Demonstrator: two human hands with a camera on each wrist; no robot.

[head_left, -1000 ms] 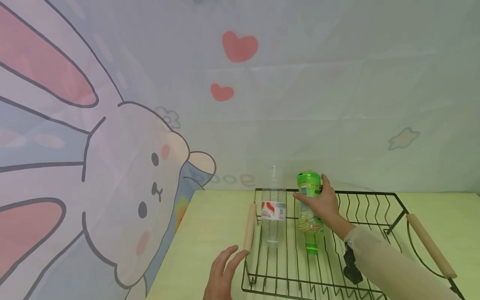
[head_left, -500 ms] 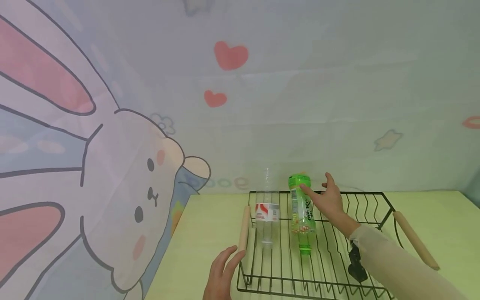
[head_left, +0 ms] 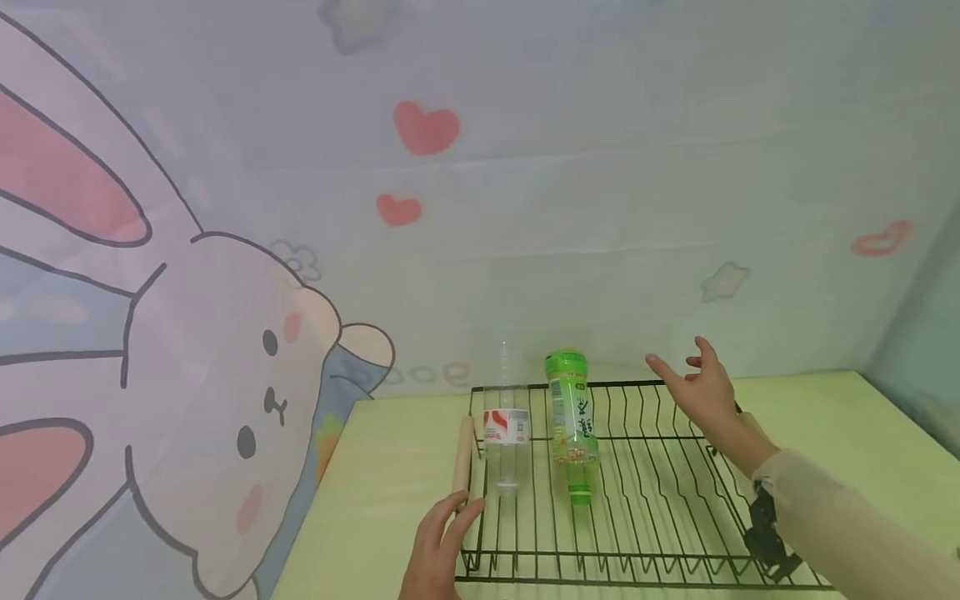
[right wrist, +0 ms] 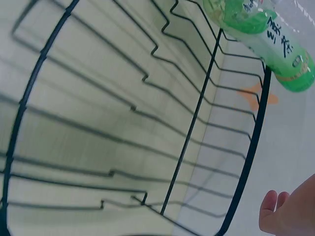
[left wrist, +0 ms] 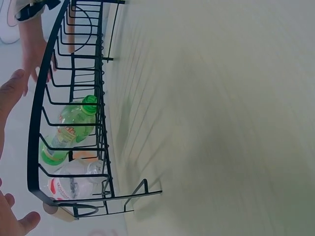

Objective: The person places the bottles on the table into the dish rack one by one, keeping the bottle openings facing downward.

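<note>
A black wire rack point(head_left: 660, 508) with wooden handles sits on the pale green table point(head_left: 390, 492). In it a green bottle point(head_left: 572, 425) lies with its cap toward me, base leaning on the far rim. A clear bottle point(head_left: 506, 433) with a red and white label lies just left of it. My right hand point(head_left: 697, 387) hovers open above the rack's far right part, apart from the green bottle point(right wrist: 266, 34). My left hand point(head_left: 442, 546) rests open at the rack's near left corner, by the wooden handle point(head_left: 462, 454). The left wrist view shows both bottles, green point(left wrist: 69, 130) and clear point(left wrist: 74, 182), through the wires.
A cloth backdrop with a cartoon rabbit point(head_left: 225, 400) and hearts hangs behind the table. Bare table lies left of the rack and to its right point(head_left: 847, 433). A black strap point(head_left: 765, 533) is on my right wrist.
My right hand let go of the green bottle and drew back to the right. The bottle stays lying in the rack. My left hand has hardly moved.
</note>
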